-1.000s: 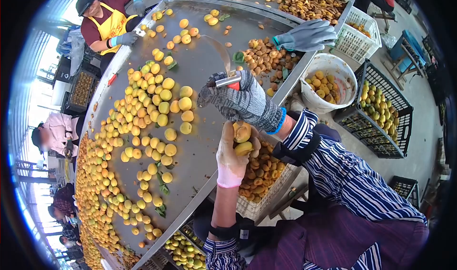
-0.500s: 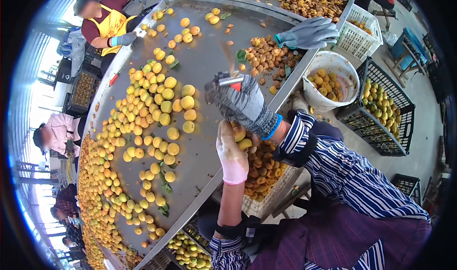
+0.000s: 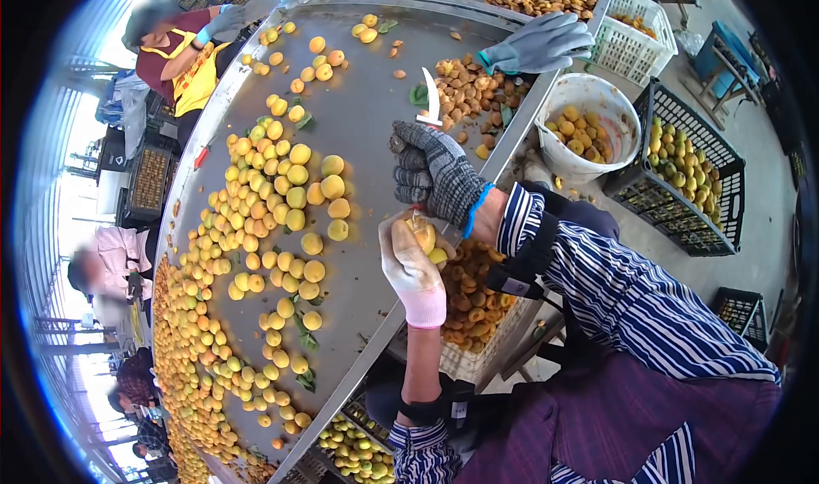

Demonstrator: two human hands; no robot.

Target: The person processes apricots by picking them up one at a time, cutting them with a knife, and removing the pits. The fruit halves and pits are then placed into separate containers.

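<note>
My right hand [image 3: 439, 170], in a dark grey knit glove, is closed around a knife [image 3: 432, 98]. Its short curved blade points up, away from the fruit, and a bit of red shows under the fist. Just below, my left hand [image 3: 411, 266] in a white and pink glove is closed on yellow apricots [image 3: 422, 235]; at least two show, partly hidden by the fingers. Both hands are close together over the metal table's edge [image 3: 375, 335]. Beneath them stands a crate of halved apricots [image 3: 471, 300]. Whole apricots [image 3: 264, 198] are spread across the table to the left.
Brown apricot stones [image 3: 465, 91] are heaped near the table's far right edge, beside a grey glove [image 3: 542, 44]. To the right stand a white bucket [image 3: 567, 166] and a black crate [image 3: 674, 211], both with fruit. A co-worker in a yellow apron [image 3: 196, 78] is across the table.
My right hand has turned, so the knife blade now shows clearly, pointing up. My left hand still holds apricots. The view has shifted slightly, and the co-worker's arm across the table has risen.
</note>
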